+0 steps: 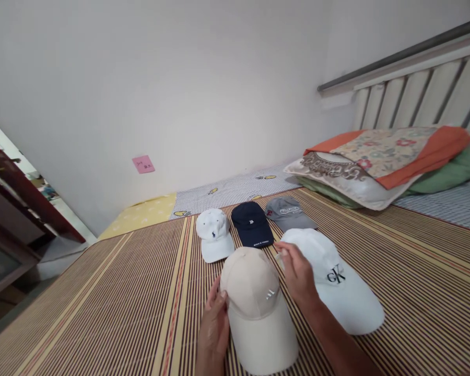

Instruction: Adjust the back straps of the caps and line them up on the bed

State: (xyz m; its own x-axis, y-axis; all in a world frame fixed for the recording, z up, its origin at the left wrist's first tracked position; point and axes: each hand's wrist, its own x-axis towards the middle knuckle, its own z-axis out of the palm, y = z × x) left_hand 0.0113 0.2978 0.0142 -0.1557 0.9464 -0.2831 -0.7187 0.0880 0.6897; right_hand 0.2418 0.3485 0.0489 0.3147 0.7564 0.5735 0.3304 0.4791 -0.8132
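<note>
A beige baseball cap (254, 292) lies in front of me, its brim toward me and a small metallic mark at the front. My left hand (213, 326) is at its left side, thumb and fingers closed on the edge. To the right is a larger white baseball cap (321, 261) with black "CK" lettering, brim pointing right and toward me. My right hand (297, 271) is at its left rear edge, fingers pinched together there; the exact grip is partly hidden. Behind are a small white cap (213, 232), a navy cap (250, 222) and a grey cap (288, 213).
The caps lie on a striped bamboo mat (133, 292) over a bed. Pillows (360, 180) under an orange floral cloth (395, 149) are at the right, by a white radiator (426, 94). A pink note (143, 164) is on the wall. A doorway opens at the left.
</note>
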